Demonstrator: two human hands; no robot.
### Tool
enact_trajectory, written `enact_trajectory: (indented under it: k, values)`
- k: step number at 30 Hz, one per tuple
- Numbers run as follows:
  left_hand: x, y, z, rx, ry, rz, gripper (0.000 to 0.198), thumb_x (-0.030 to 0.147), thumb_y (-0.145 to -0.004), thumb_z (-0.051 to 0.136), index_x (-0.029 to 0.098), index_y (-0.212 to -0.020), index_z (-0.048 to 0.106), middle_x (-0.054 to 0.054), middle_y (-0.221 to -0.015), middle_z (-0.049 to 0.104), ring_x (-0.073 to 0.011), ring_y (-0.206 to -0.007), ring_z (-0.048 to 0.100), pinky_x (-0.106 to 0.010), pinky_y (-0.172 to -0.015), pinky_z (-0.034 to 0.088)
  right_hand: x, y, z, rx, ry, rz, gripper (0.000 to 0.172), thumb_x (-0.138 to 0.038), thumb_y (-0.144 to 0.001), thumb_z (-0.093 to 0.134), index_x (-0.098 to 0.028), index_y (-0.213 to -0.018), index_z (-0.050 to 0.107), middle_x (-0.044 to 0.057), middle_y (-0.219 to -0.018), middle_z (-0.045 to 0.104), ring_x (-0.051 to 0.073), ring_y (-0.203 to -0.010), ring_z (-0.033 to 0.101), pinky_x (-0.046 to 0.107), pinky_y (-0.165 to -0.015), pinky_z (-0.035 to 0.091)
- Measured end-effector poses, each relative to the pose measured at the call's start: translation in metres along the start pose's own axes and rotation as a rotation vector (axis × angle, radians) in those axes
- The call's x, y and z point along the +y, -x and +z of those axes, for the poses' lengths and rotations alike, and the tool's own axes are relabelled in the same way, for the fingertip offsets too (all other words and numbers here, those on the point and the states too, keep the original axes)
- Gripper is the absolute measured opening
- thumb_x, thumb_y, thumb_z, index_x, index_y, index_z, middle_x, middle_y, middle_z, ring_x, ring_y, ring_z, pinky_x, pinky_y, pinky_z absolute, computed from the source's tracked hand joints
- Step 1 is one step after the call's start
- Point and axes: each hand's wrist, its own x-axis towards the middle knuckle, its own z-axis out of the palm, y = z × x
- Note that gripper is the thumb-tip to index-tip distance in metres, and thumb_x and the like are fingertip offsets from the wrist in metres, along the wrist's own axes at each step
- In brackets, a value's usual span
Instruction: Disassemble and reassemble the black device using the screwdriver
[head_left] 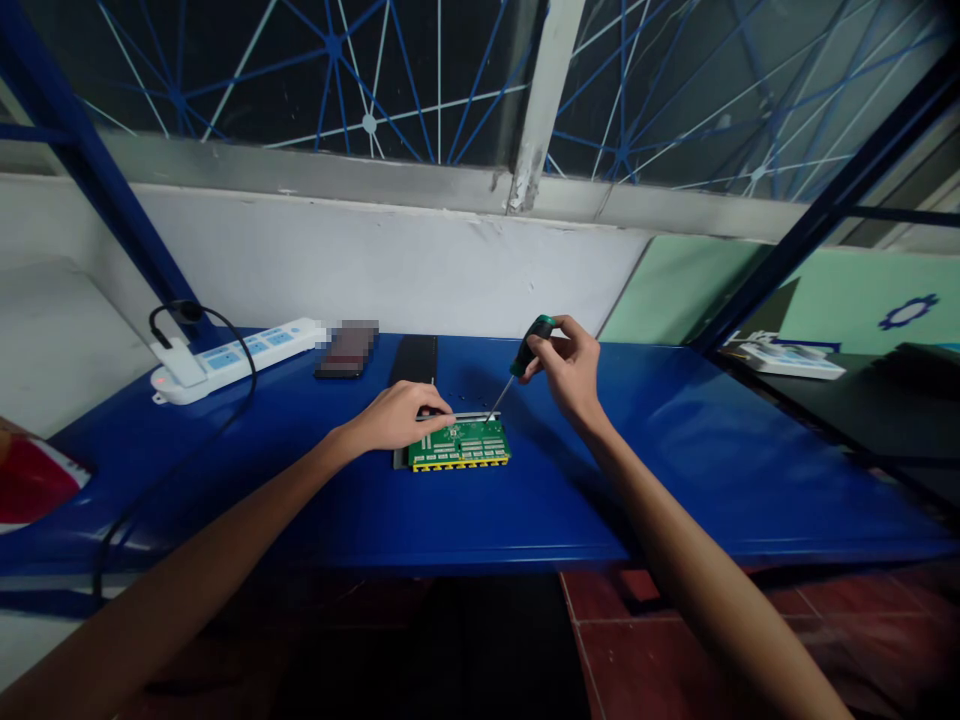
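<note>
A green circuit board (469, 440) with a row of yellow ports along its near edge lies on the blue table, with a grey metal edge behind it. My left hand (397, 412) is closed on the board's left back corner, thumb over the top; its other fingers are partly hidden. In my right hand (571, 368) is a screwdriver (533, 345) with a black and green handle, held at a slant. Its tip comes down at the board's back right part; exact contact is too small to tell. A few small dark bits, perhaps screws (461, 397), lie behind the board.
A flat black panel (415, 358) lies behind my left hand. Further left are a blurred-out dark phone-like object (346, 350) and a white power strip (240, 360) with a black cable (251, 385). The blue table (675, 440) meets a wall at the back.
</note>
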Motion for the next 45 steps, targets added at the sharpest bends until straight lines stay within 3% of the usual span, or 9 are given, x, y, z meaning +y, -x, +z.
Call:
enact_trajectory:
  k: [28,38,45]
  values:
    - [0.002,0.000,-0.001,0.002,-0.014,0.016,0.034,0.043,-0.091,0.052,0.018,-0.098,0.074,-0.008,-0.092,0.070,-0.0163,-0.076,0.061,-0.028,-0.063,0.044,0.000,0.000,-0.002,-0.020,0.028,0.011,0.022,-0.039,-0.074,0.062,-0.023,-0.082,0.049,-0.003,-0.056,0.060,0.014,-0.041,0.059,0.030,-0.045,0.052]
    - [0.002,0.000,-0.001,-0.033,-0.009,-0.018,0.034,0.043,-0.089,0.054,0.018,-0.100,0.073,-0.009,-0.096,0.069,-0.0172,-0.079,0.061,-0.029,-0.066,0.042,-0.016,0.007,-0.002,-0.094,0.040,-0.092,0.025,-0.040,-0.076,0.064,-0.023,-0.085,0.047,-0.002,-0.065,0.059,0.013,-0.044,0.058,0.029,-0.043,0.050]
    - [0.003,-0.001,-0.003,-0.043,-0.006,-0.025,0.035,0.044,-0.089,0.053,0.018,-0.101,0.073,-0.009,-0.095,0.069,-0.0174,-0.079,0.060,-0.029,-0.065,0.041,-0.026,0.017,0.004,-0.031,0.273,-0.221,0.032,-0.039,-0.077,0.066,-0.027,-0.103,0.052,-0.004,-0.063,0.055,0.013,-0.049,0.054,0.029,-0.047,0.047]
